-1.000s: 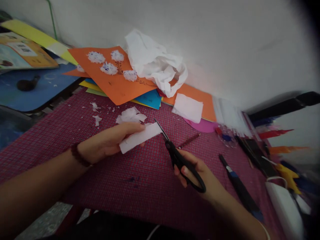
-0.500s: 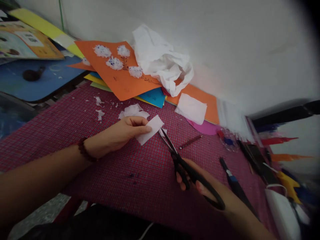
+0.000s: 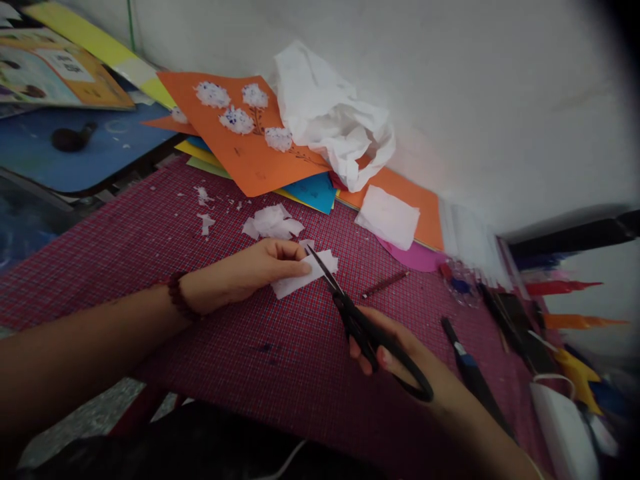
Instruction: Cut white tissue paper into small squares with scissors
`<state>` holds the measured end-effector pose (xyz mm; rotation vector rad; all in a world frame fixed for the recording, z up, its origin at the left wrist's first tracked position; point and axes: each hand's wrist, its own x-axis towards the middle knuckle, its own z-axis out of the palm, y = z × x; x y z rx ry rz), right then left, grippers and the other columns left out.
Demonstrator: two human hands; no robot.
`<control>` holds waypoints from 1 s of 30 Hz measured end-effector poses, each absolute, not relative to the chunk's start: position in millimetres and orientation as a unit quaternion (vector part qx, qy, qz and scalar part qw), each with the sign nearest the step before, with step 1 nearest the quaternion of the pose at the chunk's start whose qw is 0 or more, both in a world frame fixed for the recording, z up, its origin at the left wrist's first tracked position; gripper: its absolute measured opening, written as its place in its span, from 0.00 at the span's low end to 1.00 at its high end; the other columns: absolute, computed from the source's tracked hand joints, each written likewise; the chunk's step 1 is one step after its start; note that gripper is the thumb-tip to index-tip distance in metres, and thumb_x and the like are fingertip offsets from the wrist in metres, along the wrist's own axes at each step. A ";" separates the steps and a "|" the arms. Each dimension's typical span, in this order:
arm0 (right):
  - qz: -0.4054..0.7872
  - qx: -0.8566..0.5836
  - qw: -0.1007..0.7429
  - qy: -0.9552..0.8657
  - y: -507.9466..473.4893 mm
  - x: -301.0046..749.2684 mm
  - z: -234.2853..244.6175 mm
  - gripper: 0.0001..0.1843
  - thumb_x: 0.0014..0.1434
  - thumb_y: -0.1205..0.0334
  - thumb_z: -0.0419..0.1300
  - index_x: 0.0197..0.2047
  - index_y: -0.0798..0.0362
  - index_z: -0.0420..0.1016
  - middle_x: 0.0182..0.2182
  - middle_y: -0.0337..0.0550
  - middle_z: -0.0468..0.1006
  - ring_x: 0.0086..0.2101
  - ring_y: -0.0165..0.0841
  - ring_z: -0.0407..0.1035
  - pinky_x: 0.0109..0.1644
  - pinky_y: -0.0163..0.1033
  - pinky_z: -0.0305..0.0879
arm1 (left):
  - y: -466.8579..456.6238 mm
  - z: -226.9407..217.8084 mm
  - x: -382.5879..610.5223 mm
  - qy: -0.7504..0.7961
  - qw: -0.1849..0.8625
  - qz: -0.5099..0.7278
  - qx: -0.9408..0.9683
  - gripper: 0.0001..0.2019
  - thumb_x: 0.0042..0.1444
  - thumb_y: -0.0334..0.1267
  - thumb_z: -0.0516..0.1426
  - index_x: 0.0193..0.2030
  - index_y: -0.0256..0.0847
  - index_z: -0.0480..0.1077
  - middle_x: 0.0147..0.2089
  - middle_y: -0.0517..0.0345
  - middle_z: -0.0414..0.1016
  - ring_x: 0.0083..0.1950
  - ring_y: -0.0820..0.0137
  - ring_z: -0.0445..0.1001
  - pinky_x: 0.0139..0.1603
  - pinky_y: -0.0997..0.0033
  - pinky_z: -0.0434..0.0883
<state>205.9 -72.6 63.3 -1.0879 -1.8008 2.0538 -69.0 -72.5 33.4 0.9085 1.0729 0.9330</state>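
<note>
My left hand (image 3: 260,265) pinches a small white piece of tissue paper (image 3: 295,282) between thumb and fingers, above the checked tablecloth. In my right hand (image 3: 395,340) is a pair of black-handled scissors (image 3: 345,303), my fingers through the loops. Its blades lie across the paper, close to my left fingertips, and look nearly closed. Just beyond my left hand, a loose heap of cut white tissue pieces (image 3: 274,221) rests on the cloth, with smaller scraps (image 3: 205,223) to its left.
Behind lies an orange sheet (image 3: 250,167) bearing white paper flowers, beside a crumpled white plastic bag (image 3: 325,107). A folded white tissue stack (image 3: 389,217) and a brown pencil (image 3: 385,284) lie right of the paper. Farther right are a dark-handled tool (image 3: 470,370) and a white box-like object (image 3: 565,427).
The scissors have moved from the paper's right edge to across it, up and left. Their blades have drawn closer together. A cut piece now shows beside the paper, and the view has shifted slightly.
</note>
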 end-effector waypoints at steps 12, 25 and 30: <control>0.684 -0.385 0.098 -0.611 -75.1 204.8 60.5 0.33 0.57 0.38 0.64 0.56 0.53 0.71 0.30 0.40 0.71 0.26 0.28 0.63 0.28 0.34 0.62 | -70.9 30.1 -68.7 0.474 0.673 0.407 0.396 0.11 0.50 0.41 0.63 0.27 0.37 0.68 0.24 0.65 0.66 0.23 0.79 0.61 0.23 0.80 0.58; 0.617 -0.429 0.140 -0.644 -89.3 215.5 76.6 0.32 0.63 0.37 0.56 0.63 0.46 0.67 0.43 0.50 0.75 0.40 0.40 0.70 0.45 0.46 0.69 | -68.6 50.2 -87.3 0.494 0.664 0.324 0.458 0.04 0.51 0.33 0.60 0.27 0.36 0.73 0.24 0.62 0.72 0.23 0.79 0.67 0.25 0.80 0.64; 0.665 -0.388 0.073 -0.634 -83.3 220.9 71.6 0.38 0.56 0.32 0.61 0.62 0.49 0.67 0.39 0.47 0.73 0.35 0.36 0.66 0.37 0.41 0.66 | -67.4 44.4 -83.4 0.486 0.666 0.356 0.439 0.05 0.52 0.34 0.61 0.28 0.36 0.73 0.26 0.60 0.74 0.23 0.79 0.67 0.25 0.79 0.64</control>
